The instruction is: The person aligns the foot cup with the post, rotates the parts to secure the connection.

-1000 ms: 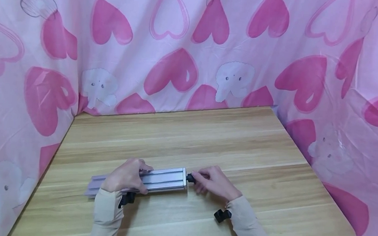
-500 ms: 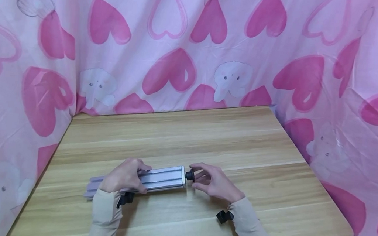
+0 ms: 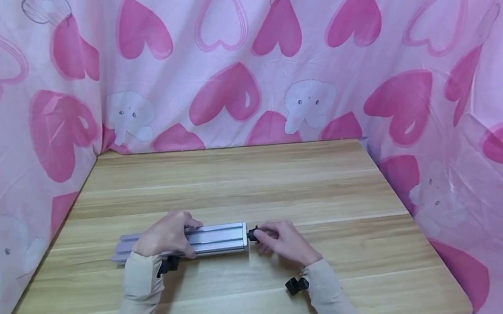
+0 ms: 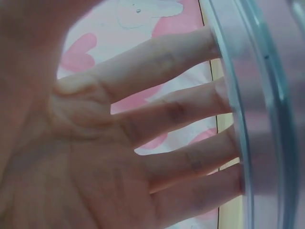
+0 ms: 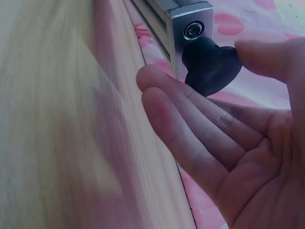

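My left hand (image 3: pixel 163 236) grips a silver aluminium profile rail (image 3: pixel 220 237) across its width, left of the table's middle. In the left wrist view the fingertips (image 4: pixel 221 93) press against the long side of the grooved rail (image 4: pixel 262 114). A flat end plate (image 5: pixel 204 13) with a round bolt closes the rail's right end. From that plate sticks out a black knob (image 5: pixel 212 69) with a flared head. My right hand (image 3: pixel 288 242) pinches the knob (image 3: pixel 252 234) between thumb and fingers, its other fingers reaching below it. The rail's left part is partly hidden behind the left hand.
The wood-grain table (image 3: pixel 276 183) spreads around the rail, its rounded front corner at the right. A pink curtain (image 3: pixel 229 42) with hearts hangs behind and on both sides. Black camera mounts (image 3: pixel 296 286) sit at both wrists.
Half a second ago the right fingers were spread apart around the knob; now they have closed on it again, as one second ago. The left hand and rail stay in place.
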